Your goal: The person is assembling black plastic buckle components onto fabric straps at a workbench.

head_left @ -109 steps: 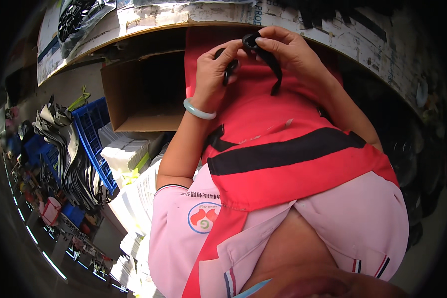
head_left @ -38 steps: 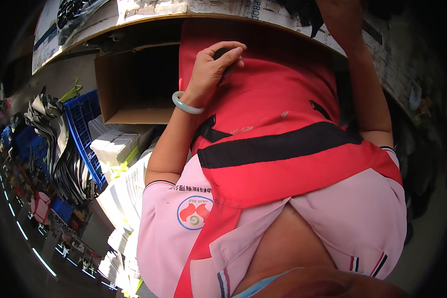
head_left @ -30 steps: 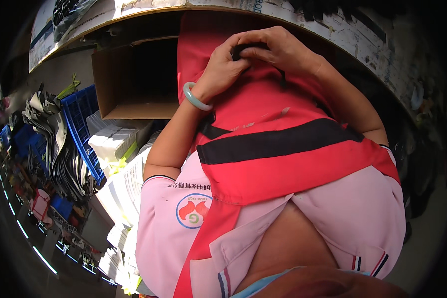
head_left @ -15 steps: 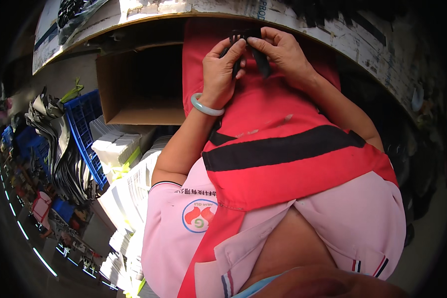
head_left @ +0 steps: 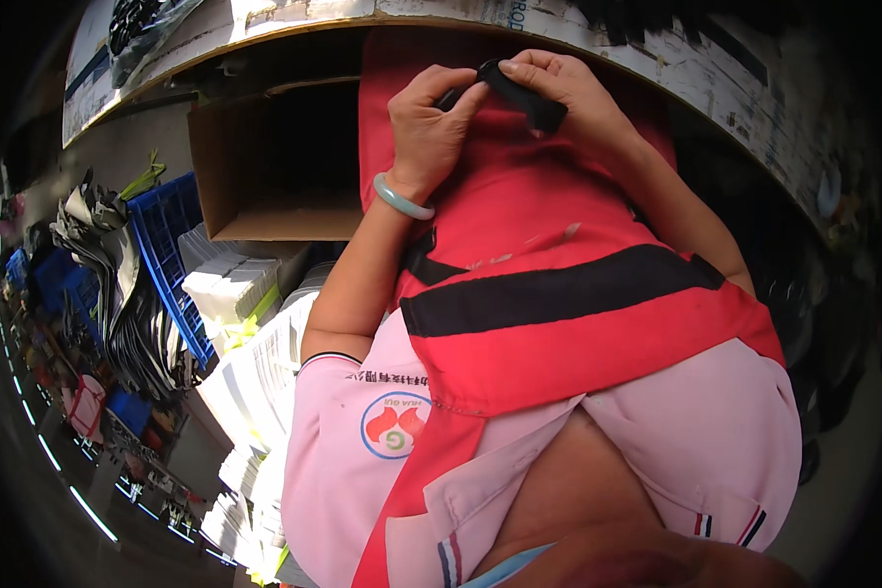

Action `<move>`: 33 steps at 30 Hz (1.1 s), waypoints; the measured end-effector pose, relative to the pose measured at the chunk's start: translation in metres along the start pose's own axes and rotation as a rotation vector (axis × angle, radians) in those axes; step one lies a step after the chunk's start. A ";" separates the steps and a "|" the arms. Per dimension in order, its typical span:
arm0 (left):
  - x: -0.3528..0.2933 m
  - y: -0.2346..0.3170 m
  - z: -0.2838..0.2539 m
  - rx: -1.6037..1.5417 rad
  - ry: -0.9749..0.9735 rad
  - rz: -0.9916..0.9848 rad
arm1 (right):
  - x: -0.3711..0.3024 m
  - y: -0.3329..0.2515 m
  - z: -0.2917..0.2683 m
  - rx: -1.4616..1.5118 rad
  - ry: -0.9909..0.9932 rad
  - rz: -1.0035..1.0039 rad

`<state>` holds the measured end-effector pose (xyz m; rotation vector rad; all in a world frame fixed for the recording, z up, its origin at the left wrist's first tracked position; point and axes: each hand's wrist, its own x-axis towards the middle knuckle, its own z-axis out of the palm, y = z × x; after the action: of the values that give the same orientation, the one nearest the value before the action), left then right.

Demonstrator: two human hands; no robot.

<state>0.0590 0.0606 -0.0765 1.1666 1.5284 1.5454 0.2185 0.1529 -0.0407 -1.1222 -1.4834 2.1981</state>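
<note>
A black strap (head_left: 527,101) is stretched between my hands over the red apron (head_left: 549,196), near the table edge. My left hand (head_left: 429,127), with a pale bangle (head_left: 402,199) on its wrist, pinches one end between thumb and fingers. A dark bit of it shows in that hand's curled fingers, its shape mostly hidden. My right hand (head_left: 573,93) is closed on the strap from the other side, thumb on top. The strap's loose end droops below the right thumb.
A worn white table (head_left: 412,10) curves across the top, with black pieces (head_left: 647,15) on it. Beneath it stands an open cardboard box (head_left: 284,216). At left are a blue plastic crate (head_left: 171,265), tied white stacks (head_left: 230,284) and dark layered sheets (head_left: 132,304).
The slotted black piece between my fingertips is now covered or turned from view. My hands have drawn slightly apart, and the strap's hanging end has swung to the right.
</note>
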 end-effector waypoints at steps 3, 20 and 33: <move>0.003 0.005 -0.004 0.187 -0.077 0.130 | 0.000 -0.002 0.008 0.115 0.045 0.012; 0.000 0.010 -0.013 -0.742 -0.072 -0.817 | -0.001 0.003 0.005 -0.014 0.005 -0.039; -0.003 0.019 -0.001 -0.356 0.051 -0.351 | -0.016 -0.010 0.009 -0.148 0.123 -0.118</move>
<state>0.0616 0.0553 -0.0578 0.6268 1.3331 1.5307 0.2210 0.1415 -0.0231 -1.1602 -1.6358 1.9324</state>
